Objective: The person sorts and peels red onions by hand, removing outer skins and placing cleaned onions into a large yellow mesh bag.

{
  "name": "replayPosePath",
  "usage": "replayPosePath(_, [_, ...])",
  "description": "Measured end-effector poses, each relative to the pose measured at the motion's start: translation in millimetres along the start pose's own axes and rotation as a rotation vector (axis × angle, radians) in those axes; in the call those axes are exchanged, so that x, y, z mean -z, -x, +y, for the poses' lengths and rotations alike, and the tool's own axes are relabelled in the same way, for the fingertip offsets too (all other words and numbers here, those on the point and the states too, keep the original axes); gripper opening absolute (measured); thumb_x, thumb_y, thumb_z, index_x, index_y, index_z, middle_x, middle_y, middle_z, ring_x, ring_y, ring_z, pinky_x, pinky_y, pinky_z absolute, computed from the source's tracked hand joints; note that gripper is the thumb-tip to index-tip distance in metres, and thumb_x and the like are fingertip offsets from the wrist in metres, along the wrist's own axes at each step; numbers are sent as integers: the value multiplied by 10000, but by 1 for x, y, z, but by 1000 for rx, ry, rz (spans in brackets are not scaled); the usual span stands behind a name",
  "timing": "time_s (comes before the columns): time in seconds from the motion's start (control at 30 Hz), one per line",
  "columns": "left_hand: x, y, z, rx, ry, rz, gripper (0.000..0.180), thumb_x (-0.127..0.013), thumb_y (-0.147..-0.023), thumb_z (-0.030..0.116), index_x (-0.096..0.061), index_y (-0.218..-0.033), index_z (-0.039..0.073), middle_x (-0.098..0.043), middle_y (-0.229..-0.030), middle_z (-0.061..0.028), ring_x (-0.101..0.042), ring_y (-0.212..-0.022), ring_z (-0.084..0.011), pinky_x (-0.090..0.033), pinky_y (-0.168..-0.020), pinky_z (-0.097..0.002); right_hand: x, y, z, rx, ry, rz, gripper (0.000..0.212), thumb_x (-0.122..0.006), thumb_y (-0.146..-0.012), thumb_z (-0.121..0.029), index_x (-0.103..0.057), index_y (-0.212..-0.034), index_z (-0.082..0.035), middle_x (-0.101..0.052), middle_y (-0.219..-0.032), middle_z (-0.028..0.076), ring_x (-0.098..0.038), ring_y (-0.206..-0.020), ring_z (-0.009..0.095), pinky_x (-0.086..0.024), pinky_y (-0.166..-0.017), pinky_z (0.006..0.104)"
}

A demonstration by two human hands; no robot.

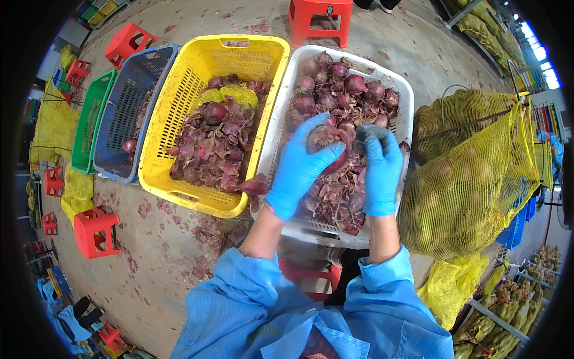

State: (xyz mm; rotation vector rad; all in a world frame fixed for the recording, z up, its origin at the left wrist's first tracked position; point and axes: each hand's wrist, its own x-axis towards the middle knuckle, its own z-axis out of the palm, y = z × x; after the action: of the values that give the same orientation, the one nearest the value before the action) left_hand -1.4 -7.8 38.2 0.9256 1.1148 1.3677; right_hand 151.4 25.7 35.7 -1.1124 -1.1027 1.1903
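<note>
In a blue glove, my left hand [301, 167] is wrapped round a large red onion [327, 143] over the white crate [402, 90]. My right hand [382, 170], gloved too, is beside the onion with its fingers bent and pressed together; whatever they pinch, if anything, is too small to make out. Beneath both hands the crate holds several red onions [355, 84] at its far end and a heap of loose onion skins [335, 206] at its near end.
Left of the white crate stands a yellow crate [251, 197] of skins and onions, then a blue crate [113, 170] and a green crate [89, 119]. At right bulges a yellow mesh sack [460, 197]. Red stools [98, 233] and scattered skins dot the floor.
</note>
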Motion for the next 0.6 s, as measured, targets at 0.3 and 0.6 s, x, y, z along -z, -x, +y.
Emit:
replayPosePath(0.3, [3,-1,-4,-225,-486,52,824,-815,-718,86,-395,-1426,42,-534,-1279,-106,-534,-1179,-226,-430,-1024,-345,-6,10,-9,71,390,-131,189,-654,-882,-76,-681,-1061,-17,-671,-973,26,-585,-830,86,-485,-747,242])
replayPosePath(0.6, [24,-9,5,10,564,-108,537,-617,-874,215,-487,-1373,63,-564,-1263,-101,-522,-1192,-196,-419,-1046,-355,50,-29,0,95,338,192,298,-643,-917,-145,-638,-1192,-31,-636,-1027,41,-564,-872,100,-488,-733,231])
